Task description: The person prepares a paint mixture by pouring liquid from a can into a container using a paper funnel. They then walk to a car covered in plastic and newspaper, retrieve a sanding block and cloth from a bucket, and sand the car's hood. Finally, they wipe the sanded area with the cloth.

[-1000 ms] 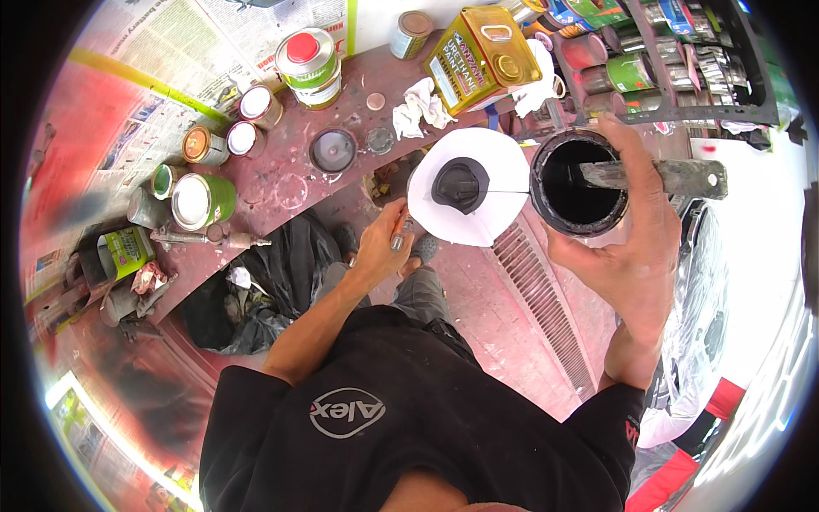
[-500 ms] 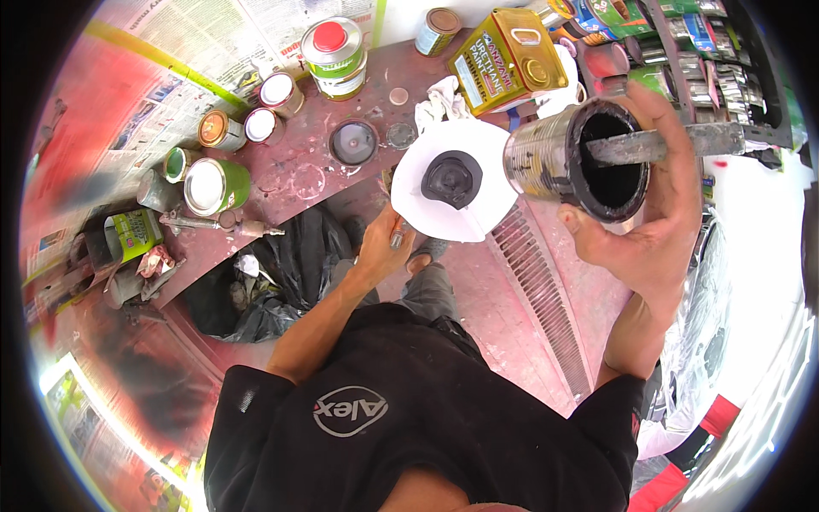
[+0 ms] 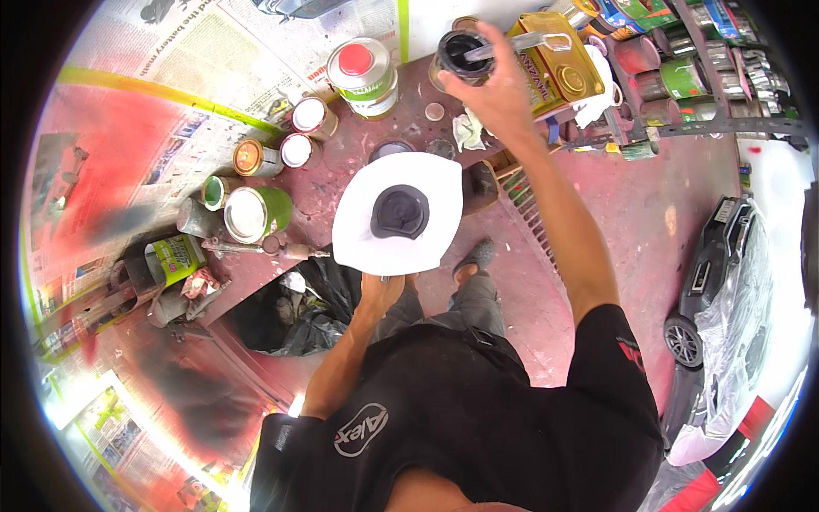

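A white paper cone [image 3: 354, 213] with dark grey paint [image 3: 401, 212] pooled in its middle sits over my left hand [image 3: 380, 294]. The fingers of that hand are closed beneath the cone, round a metal tool that is mostly hidden by the paper. Farther off, above the bench, my right hand [image 3: 499, 94] grips an open paint can [image 3: 445, 64]. Black paint coats the can's inside and rim. A paint-smeared stirring stick [image 3: 525, 41] rests in the can and sticks out to the right, past my fingers.
On the stained bench [image 3: 341, 183] stand several paint cans, a red-capped tin [image 3: 365, 85] and a yellow thinner can [image 3: 559, 72]. A crumpled rag [image 3: 467, 132] lies near the bench edge. Stocked shelves [image 3: 682, 77] are at right; a black bag [image 3: 320, 328] lies below. A plastic-draped car [image 3: 717, 282] stands at far right.
My right hand has carried the can and stick away from the cone, to the far side over the bench. The cone has shifted left and nearer as the view turned.
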`<act>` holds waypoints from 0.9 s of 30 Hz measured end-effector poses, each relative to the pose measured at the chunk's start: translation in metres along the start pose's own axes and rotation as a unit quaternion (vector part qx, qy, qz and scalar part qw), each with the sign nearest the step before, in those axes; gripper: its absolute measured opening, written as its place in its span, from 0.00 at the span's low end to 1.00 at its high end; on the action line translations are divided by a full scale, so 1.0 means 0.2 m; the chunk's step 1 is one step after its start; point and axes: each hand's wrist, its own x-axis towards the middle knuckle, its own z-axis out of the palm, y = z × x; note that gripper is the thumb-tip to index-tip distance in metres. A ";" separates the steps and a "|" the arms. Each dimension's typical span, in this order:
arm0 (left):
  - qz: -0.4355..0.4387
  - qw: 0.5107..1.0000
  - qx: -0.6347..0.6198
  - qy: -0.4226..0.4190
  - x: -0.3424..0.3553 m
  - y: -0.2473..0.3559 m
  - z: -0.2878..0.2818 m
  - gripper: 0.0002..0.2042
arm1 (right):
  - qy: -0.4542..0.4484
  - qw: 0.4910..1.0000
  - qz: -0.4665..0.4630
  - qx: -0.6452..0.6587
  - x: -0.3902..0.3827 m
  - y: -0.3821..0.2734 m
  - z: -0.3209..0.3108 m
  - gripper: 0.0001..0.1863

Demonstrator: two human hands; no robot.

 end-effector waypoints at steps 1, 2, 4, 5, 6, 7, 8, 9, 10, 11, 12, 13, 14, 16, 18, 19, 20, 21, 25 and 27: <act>0.015 1.000 0.021 0.016 -0.03 -0.05 -0.02 0.09 | 0.010 1.000 -0.002 -0.015 0.00 0.11 0.12 0.47; 0.009 0.999 0.054 -0.004 -0.07 -0.09 -0.03 0.10 | 0.017 0.999 0.016 -0.028 -0.01 0.19 0.21 0.47; -0.042 0.993 -0.103 0.024 -0.14 -0.22 0.02 0.11 | 0.035 0.996 0.055 -0.055 -0.02 0.34 0.33 0.47; -0.015 1.000 0.004 0.002 -0.18 -0.31 0.05 0.12 | 0.038 0.995 0.072 -0.052 -0.01 0.38 0.39 0.48; 0.015 0.993 0.114 -0.016 -0.18 -0.33 0.05 0.13 | 0.038 0.994 0.091 -0.052 -0.02 0.42 0.44 0.48; 0.048 0.975 0.215 -0.026 -0.18 -0.34 0.06 0.14 | 0.039 0.992 0.110 -0.054 -0.02 0.46 0.47 0.49; 0.087 0.941 0.324 -0.043 -0.21 -0.35 0.02 0.14 | 0.041 0.992 0.116 -0.037 -0.02 0.51 0.49 0.48; 0.119 0.894 0.428 -0.056 -0.19 -0.27 -0.02 0.15 | 0.034 0.993 0.111 -0.032 -0.02 0.52 0.52 0.49; 0.064 0.989 0.127 -0.026 -0.21 -0.32 0.01 0.15 | 0.028 0.994 0.106 -0.029 -0.01 0.54 0.54 0.50; 0.002 0.982 -0.188 0.008 -0.23 -0.39 0.08 0.14 | 0.024 0.994 0.101 -0.027 -0.02 0.55 0.54 0.52; -0.017 0.966 -0.258 0.025 -0.22 -0.37 0.09 0.14 | 0.008 0.994 0.100 -0.036 -0.04 0.55 0.53 0.52; -0.034 0.944 -0.326 0.047 -0.21 -0.35 0.09 0.14 | -0.010 0.994 0.096 -0.043 -0.04 0.51 0.52 0.53; -0.007 0.986 -0.162 0.041 -0.14 -0.21 0.02 0.14 | -0.025 0.993 0.096 -0.059 -0.06 0.50 0.47 0.54; 0.014 1.000 0.000 0.013 -0.11 -0.25 0.02 0.14 | -0.024 0.997 0.036 -0.064 -0.12 0.41 0.35 0.54; 0.029 0.992 0.125 -0.021 -0.18 -0.43 0.09 0.16 | -0.024 0.998 0.029 -0.051 -0.28 0.30 0.26 0.52; 0.060 0.989 0.137 -0.002 -0.12 -0.36 0.11 0.14 | -0.022 0.997 0.050 -0.051 -0.38 0.25 0.17 0.49; 0.094 0.984 0.151 0.019 -0.04 -0.27 0.12 0.12 | -0.010 0.995 0.090 -0.050 -0.53 0.25 0.08 0.46; 0.085 0.990 0.103 0.050 -0.03 -0.32 0.17 0.10 | 0.000 0.991 0.126 -0.039 -0.68 0.24 0.04 0.44; 0.055 0.996 0.060 -0.043 0.17 0.01 -0.04 0.09 | -0.020 0.958 0.242 -0.153 -1.26 0.17 -0.33 0.36; 0.105 0.994 -0.039 0.004 0.14 0.03 -0.05 0.09 | -0.027 0.936 0.282 -0.208 -1.48 0.15 -0.46 0.35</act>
